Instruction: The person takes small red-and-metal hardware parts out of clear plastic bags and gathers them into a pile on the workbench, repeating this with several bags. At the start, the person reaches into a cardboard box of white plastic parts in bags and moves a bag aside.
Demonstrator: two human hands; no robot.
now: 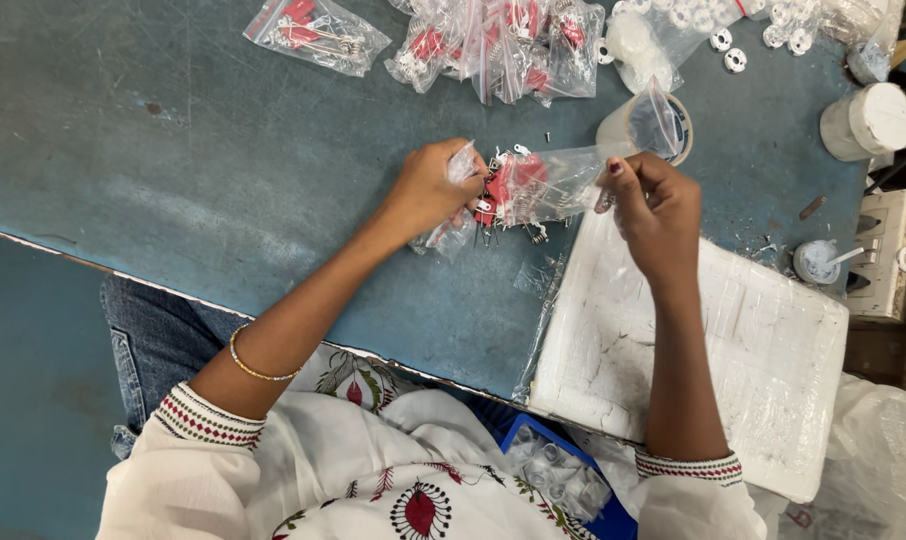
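Note:
My left hand (428,190) is closed around the bottom end of a clear plastic bag (538,185) filled with red parts and small metal springs. My right hand (658,210) pinches the bag's open mouth near its top edge. The bag lies stretched between both hands just above the blue table (223,180). A few loose metal bits (533,232) lie under the bag.
Several filled clear bags (503,45) and one apart (318,32) lie at the far edge. White round parts (733,40) and a tape roll (678,125) sit behind. A white foam slab (763,350), a white tub (868,120) and a blue tray (563,470) are at right.

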